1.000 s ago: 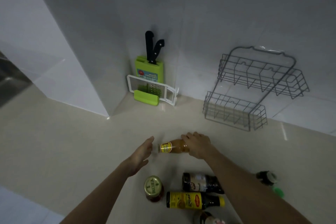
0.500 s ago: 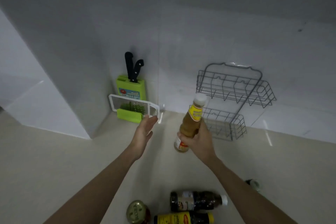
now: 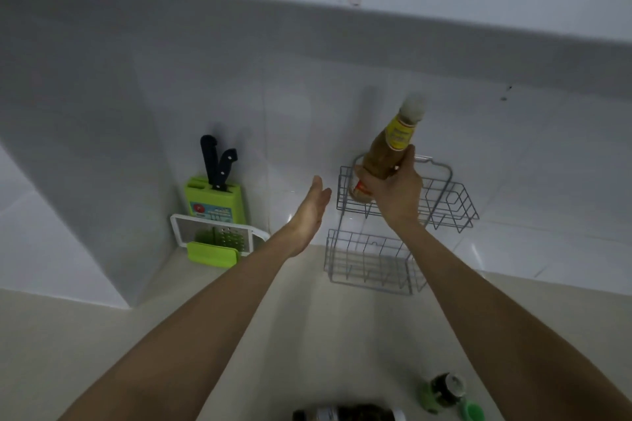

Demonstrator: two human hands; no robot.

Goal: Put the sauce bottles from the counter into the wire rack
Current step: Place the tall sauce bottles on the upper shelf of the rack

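My right hand (image 3: 396,190) grips an amber sauce bottle (image 3: 386,150) with a yellow neck label and a pale cap. The bottle is upright, slightly tilted, held in front of the left end of the upper basket of the two-tier grey wire rack (image 3: 451,202), which stands against the tiled wall. My left hand (image 3: 309,215) is flat and empty, fingers apart, just left of the rack. A dark bottle (image 3: 345,413) lies on its side at the bottom edge of the counter. A dark bottle with green parts (image 3: 444,390) lies at bottom right.
A green knife block (image 3: 213,198) with two black-handled knives stands in the wall corner on the left. In front of it leans a white-framed grater with a green holder (image 3: 212,251). The beige counter (image 3: 102,352) runs to the tiled wall.
My right hand has raised the amber bottle from in front of the lower basket up to the upper basket. My left hand rose alongside it. The view tilted upward, hiding most counter bottles.
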